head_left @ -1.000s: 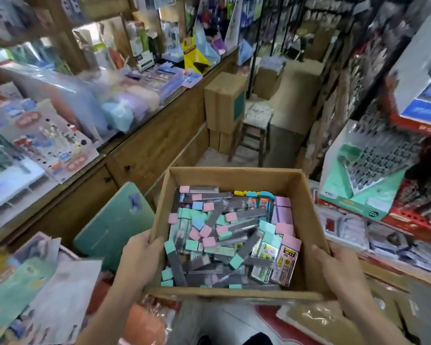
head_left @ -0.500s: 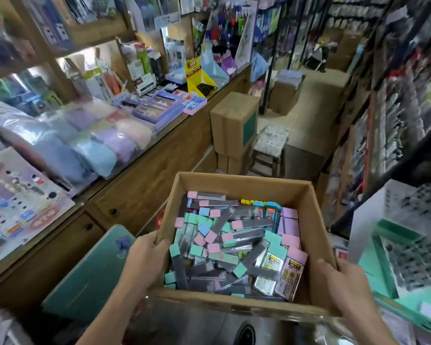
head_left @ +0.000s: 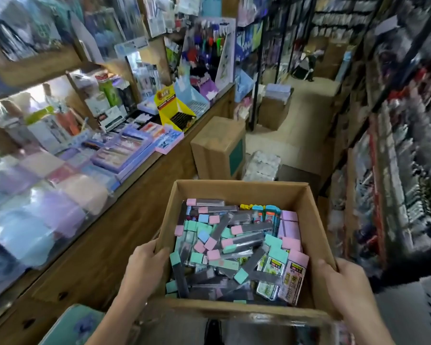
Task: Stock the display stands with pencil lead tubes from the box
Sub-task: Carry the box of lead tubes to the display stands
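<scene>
I carry an open cardboard box in front of me, held up in the shop aisle. It is full of pencil lead tubes, dark grey with pink, mint and blue caps, lying in a loose heap; flat labelled packs stand along its right side. My left hand grips the box's left wall, thumb over the rim. My right hand grips the right wall near the front corner. No display stand for the tubes can be made out with certainty.
A wooden counter with stationery runs along the left. Stacked cardboard cartons and a small stool stand on the floor ahead. Packed shelves line the right. The aisle floor stretches beyond. A mint-green board is at the lower left.
The view has swung up and to the left along the aisle while both hands keep the box. The green and red displays at the right have slid out of view.
</scene>
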The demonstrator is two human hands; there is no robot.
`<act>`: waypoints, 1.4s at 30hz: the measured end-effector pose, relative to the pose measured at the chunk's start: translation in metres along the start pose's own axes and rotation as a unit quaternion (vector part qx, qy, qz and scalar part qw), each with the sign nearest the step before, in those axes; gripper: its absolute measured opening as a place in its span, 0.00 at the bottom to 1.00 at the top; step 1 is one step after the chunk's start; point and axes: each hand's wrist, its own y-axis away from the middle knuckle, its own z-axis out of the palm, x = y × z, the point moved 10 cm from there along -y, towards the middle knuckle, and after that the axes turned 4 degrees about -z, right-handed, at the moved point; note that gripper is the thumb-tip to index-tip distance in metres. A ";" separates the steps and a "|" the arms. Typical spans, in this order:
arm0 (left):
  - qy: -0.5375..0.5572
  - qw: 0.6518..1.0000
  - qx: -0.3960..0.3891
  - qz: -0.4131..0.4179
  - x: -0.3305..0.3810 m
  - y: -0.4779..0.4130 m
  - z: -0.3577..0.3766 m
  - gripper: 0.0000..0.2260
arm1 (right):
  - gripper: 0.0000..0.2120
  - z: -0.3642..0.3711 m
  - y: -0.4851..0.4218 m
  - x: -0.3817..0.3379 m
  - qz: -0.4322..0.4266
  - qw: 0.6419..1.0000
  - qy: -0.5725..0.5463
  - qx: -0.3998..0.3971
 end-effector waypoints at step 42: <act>0.154 0.939 0.212 -0.225 0.304 -0.443 0.174 0.11 | 0.18 0.169 -0.718 -0.420 -0.214 0.939 0.168 -0.212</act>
